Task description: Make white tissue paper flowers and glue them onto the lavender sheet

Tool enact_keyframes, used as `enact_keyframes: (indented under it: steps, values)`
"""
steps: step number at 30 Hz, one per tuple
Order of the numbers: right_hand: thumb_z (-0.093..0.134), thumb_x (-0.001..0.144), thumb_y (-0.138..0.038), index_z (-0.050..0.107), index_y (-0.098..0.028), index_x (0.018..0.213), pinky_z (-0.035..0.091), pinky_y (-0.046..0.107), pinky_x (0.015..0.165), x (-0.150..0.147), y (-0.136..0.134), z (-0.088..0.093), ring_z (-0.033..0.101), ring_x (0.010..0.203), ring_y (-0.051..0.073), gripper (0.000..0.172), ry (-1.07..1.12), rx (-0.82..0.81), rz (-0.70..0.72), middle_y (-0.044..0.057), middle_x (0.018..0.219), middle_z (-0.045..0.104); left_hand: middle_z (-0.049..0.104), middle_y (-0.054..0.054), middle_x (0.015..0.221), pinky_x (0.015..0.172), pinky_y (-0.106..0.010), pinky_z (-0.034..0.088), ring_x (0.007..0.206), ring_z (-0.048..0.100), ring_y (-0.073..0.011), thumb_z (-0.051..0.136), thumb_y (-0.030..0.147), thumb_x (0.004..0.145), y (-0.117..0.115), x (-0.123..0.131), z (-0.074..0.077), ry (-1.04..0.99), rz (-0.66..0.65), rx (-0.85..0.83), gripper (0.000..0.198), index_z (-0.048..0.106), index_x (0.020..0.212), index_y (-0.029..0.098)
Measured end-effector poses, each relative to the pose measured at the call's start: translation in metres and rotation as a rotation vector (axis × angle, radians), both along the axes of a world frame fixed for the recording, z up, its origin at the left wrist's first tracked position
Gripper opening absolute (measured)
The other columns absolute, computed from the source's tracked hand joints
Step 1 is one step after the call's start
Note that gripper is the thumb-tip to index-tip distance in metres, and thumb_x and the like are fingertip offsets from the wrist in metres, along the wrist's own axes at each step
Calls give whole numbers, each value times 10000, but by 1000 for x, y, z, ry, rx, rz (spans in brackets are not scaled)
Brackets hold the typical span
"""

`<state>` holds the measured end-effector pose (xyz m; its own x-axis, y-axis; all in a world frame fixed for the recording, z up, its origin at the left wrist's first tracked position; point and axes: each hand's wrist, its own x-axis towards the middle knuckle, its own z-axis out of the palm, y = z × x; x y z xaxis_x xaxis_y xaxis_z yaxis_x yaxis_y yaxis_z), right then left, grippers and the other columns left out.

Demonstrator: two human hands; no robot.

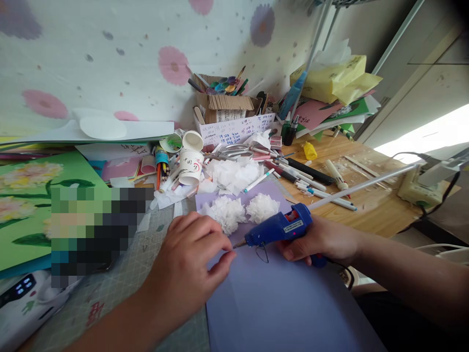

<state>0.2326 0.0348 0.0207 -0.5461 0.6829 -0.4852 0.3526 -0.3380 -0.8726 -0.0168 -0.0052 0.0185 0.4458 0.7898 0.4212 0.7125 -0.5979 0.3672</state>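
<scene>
My right hand (320, 239) grips a blue hot glue gun (278, 226), with a long clear glue stick (366, 183) sticking out of its back. The metal nozzle points left, right at the fingertips of my left hand (198, 256). Thumb and forefinger of that hand are pinched together; whatever is between them is too small to make out. Both hands are over a sheet of purple paper (286, 303). Two fluffy white tissue-paper flowers, a larger one (227, 215) and a smaller one (262, 208), sit on its upper part.
Crumpled white tissue (234, 176), paper cups (191, 166) and scattered markers (326, 195) crowd the back. At left, a green flower picture (29, 195) lies near a cutting mat (120, 288). A power strip (421, 188) sits at right.
</scene>
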Motion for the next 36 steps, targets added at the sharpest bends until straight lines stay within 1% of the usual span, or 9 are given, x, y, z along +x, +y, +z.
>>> enact_keyframes:
  steps: [4, 7, 13, 16, 20, 23, 27, 31, 36]
  values:
    - [726, 546, -258, 594, -123, 630, 326, 170, 385, 0, -1, -2, 443, 418, 57, 207, 11, -4, 1, -37, 530, 524, 587, -13, 770, 704, -329, 392, 772, 533, -184, 589, 203, 788, 3, 1, -5, -81, 61, -111, 66, 638, 746, 212]
    - [724, 558, -257, 596, -119, 641, 336, 172, 399, 1, 0, -4, 449, 428, 56, 206, 18, -5, 12, -32, 553, 534, 590, -12, 776, 714, -330, 399, 789, 541, -193, 616, 218, 766, 5, 2, -8, -76, 79, -181, 33, 641, 745, 212]
    - [725, 564, -256, 586, -122, 633, 325, 175, 405, 2, -1, -5, 445, 428, 56, 205, 24, -8, 3, -32, 550, 529, 565, -2, 743, 713, -334, 385, 750, 530, -182, 540, 156, 758, 5, 3, -4, -37, 132, -240, 125, 602, 660, 202]
    - [720, 559, -248, 575, -125, 603, 314, 179, 407, 1, -2, -3, 434, 423, 57, 195, 20, -5, 12, -38, 522, 513, 568, 3, 733, 711, -326, 386, 751, 533, -180, 518, 141, 748, 6, 1, -2, -41, 160, -280, 131, 597, 664, 204]
    - [718, 560, -251, 583, -124, 611, 313, 183, 407, 1, -1, -3, 441, 427, 62, 193, 7, -1, 11, -33, 531, 523, 606, -5, 783, 728, -319, 398, 794, 550, -185, 509, 234, 819, 7, 1, -2, -92, 104, -341, 150, 634, 738, 218]
    - [722, 554, -250, 588, -120, 621, 326, 183, 412, 1, -1, -4, 448, 436, 63, 198, 5, -5, 5, -29, 548, 530, 627, -13, 792, 733, -322, 396, 821, 553, -201, 551, 300, 819, 8, 3, -4, -82, 75, -389, 147, 657, 749, 225]
    - [724, 559, -262, 594, -116, 632, 332, 183, 416, 1, -1, -4, 451, 444, 63, 209, 0, -7, 6, -26, 561, 535, 626, -8, 742, 716, -312, 394, 796, 556, -194, 566, 241, 790, 9, 7, -3, -92, 85, -452, 144, 651, 677, 215]
    - [725, 551, -260, 592, -119, 627, 323, 181, 408, 2, -1, -3, 447, 432, 61, 208, 6, -6, -2, -30, 549, 533, 611, 0, 727, 696, -293, 407, 780, 559, -182, 537, 204, 775, 9, 6, 0, -124, 111, -504, 146, 623, 657, 203]
    - [727, 553, -258, 584, -120, 615, 313, 182, 408, 2, -1, -3, 442, 425, 60, 208, 4, -7, 2, -33, 531, 528, 575, 12, 693, 652, -282, 408, 715, 551, -169, 502, 206, 774, 10, 0, 1, -90, 192, -465, 165, 566, 622, 201]
